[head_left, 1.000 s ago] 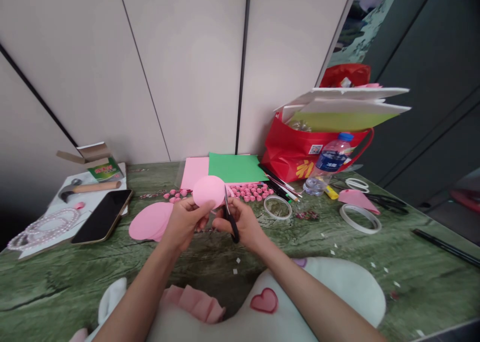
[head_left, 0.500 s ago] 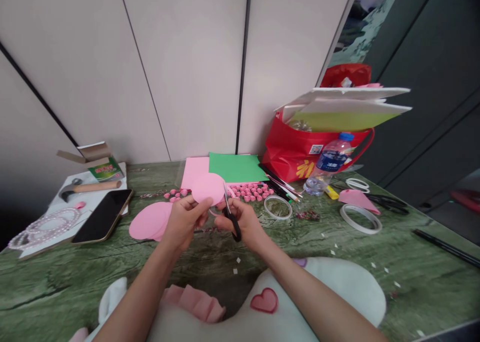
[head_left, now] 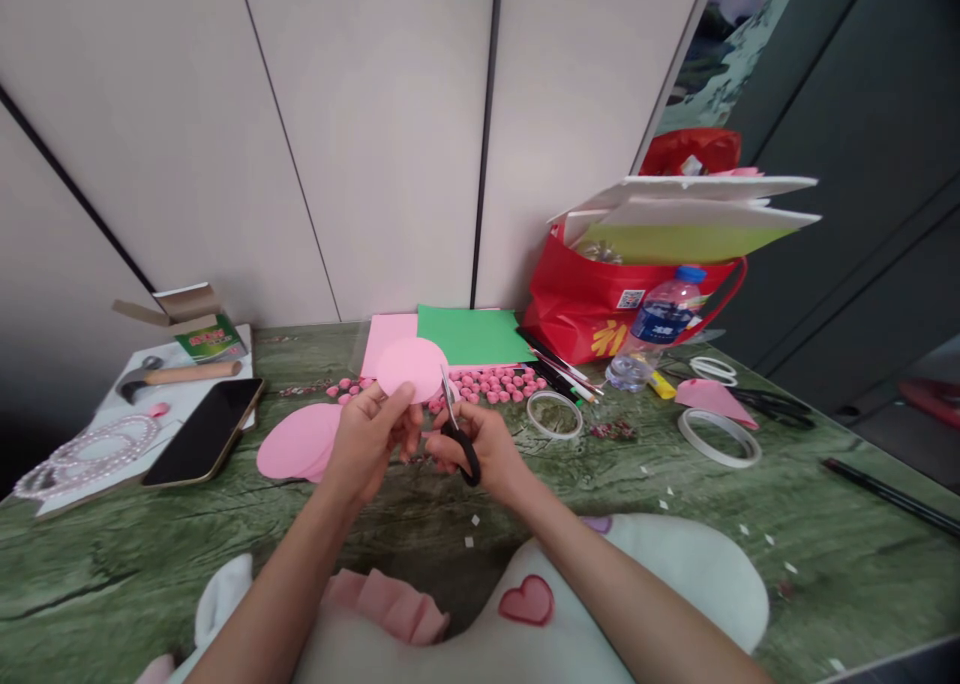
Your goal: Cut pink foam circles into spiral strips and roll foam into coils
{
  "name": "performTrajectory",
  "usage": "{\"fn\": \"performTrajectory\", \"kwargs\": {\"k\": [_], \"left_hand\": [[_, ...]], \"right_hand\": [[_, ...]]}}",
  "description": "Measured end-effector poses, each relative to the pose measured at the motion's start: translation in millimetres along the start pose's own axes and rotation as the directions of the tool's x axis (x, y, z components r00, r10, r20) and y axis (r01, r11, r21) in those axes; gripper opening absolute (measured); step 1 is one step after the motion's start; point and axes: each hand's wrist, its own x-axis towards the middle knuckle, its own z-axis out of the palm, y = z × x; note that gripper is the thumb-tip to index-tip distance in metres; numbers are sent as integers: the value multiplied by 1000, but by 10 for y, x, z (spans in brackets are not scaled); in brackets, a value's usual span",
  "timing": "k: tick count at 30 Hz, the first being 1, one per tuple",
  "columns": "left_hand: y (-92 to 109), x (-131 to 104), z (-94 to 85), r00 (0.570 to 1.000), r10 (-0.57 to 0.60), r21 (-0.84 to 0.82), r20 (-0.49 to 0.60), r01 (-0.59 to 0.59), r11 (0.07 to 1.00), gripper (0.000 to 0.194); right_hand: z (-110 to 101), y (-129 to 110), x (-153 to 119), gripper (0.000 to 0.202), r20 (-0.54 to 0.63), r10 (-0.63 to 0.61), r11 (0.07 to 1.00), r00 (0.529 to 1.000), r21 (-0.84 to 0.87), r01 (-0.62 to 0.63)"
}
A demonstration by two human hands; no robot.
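My left hand (head_left: pixel 377 430) pinches the lower edge of a pink paper circle (head_left: pixel 412 367), held up above the table. In my right hand (head_left: pixel 480 444) is a pair of scissors (head_left: pixel 463 450) with black handles, its blades pointing up along the circle's right edge. Whether the blades touch the paper I cannot tell. More pink paper circles (head_left: pixel 292 442) lie overlapping on the table, left of my left hand. Behind both hands are rows of small pink heart-shaped pieces (head_left: pixel 506 385).
Green paper (head_left: pixel 469 334) lies at the back beside a red bag (head_left: pixel 566 299) and a water bottle (head_left: pixel 660 329). Tape rolls (head_left: pixel 721 438) sit to the right. A phone (head_left: pixel 206 432), a hammer (head_left: pixel 184 374) and a bead string (head_left: pixel 97 454) are at left.
The circle has moved slightly up and left in my left hand. The scissors have shifted a little, and their blades show more clearly along its right edge.
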Motion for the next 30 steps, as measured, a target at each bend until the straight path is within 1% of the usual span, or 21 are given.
{"fn": "performTrajectory", "kwargs": {"k": [2, 7, 9, 12, 15, 19, 23, 25, 30], "left_hand": [[-18, -3, -4, 1000, -8, 29, 12, 7, 1000, 24], [-49, 1, -6, 998, 14, 74, -58, -10, 997, 26], [-50, 4, -3, 997, 11, 110, -70, -3, 994, 27], [-53, 7, -1, 995, -27, 177, -91, 43, 983, 23], [-60, 9, 2, 994, -50, 207, -96, 69, 976, 24], [-62, 3, 13, 995, -36, 200, -93, 54, 978, 26], [-49, -12, 20, 998, -30, 172, -64, 41, 984, 22], [-41, -17, 22, 999, -24, 169, -49, 32, 985, 21], [-36, -11, 21, 998, -21, 155, -53, 28, 988, 20]], "right_hand": [[23, 9, -10, 38, 19, 6, 1000, 1000, 7, -7], [49, 32, -29, 41, 61, 33, 999, 998, 33, -35], [41, 24, -30, 43, 65, 21, 999, 998, 39, -23], [22, -14, -30, 44, 86, -16, 998, 996, 54, 11], [10, -54, -32, 45, 87, -40, 999, 995, 40, 37], [9, -48, -32, 43, 66, -64, 998, 996, 33, 62], [5, 8, -28, 37, 96, -89, 996, 991, 40, 85], [2, 20, -27, 35, 93, -98, 995, 991, 32, 95], [15, -19, -37, 34, 68, -83, 996, 994, 44, 80]]}}
